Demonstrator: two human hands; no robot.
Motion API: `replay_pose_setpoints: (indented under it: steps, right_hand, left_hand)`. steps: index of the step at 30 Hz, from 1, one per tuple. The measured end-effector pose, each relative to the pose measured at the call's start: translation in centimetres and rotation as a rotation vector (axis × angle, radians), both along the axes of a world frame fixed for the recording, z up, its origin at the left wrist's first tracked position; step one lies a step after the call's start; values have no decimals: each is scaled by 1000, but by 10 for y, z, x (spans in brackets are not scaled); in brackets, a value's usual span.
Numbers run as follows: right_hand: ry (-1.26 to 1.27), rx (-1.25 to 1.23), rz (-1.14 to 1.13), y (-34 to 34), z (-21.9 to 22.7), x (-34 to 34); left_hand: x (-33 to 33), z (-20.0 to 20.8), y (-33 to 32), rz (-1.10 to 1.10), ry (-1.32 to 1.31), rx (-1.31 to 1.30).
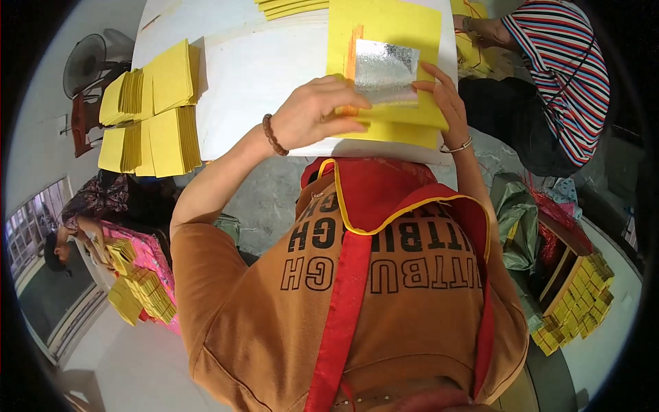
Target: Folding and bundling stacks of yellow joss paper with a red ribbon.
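A yellow paper sheet [429,41] lies at the near edge of the white table, with a square of silver foil [386,65] and an orange stripe [353,55] on it. Its near edge bends up, and more yellow paper shows beneath. My left hand [319,110] rests over the sheet's near left part, thumb and forefinger apart, the forefinger by the stripe and foil. At the right edge my right hand [446,99] has the sheet between its fingers, which reach over to the foil, and its thumb, which is hidden.
Folded yellow paper stacks [151,117] stand on the white table's [261,82] left side, and another stack [292,7] lies at its far edge. A person in a striped shirt [563,75] is close on the right. Another person [96,206] handles yellow bundles at left. Packed yellow bundles [576,302] sit lower right.
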State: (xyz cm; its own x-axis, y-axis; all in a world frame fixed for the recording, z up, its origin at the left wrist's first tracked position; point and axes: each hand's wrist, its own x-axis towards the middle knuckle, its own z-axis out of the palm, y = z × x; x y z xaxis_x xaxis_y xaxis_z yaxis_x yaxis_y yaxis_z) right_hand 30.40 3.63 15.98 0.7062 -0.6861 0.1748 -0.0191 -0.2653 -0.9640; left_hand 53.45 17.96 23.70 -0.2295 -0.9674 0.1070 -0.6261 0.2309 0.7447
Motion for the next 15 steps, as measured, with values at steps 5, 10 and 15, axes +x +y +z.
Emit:
replay_pose_setpoints:
  steps: [5, 10, 15]
  right_hand:
    - [-2, 38, -34, -1, -3, -1]
    - [-43, 221, -52, 1, 0, 1]
    - [-23, 58, -60, -1, -2, 1]
  left_hand:
    - [6, 4, -8, 93, 249, 220]
    - [-2, 4, -7, 111, 236, 1]
    - [1, 5, -3, -174, -127, -191]
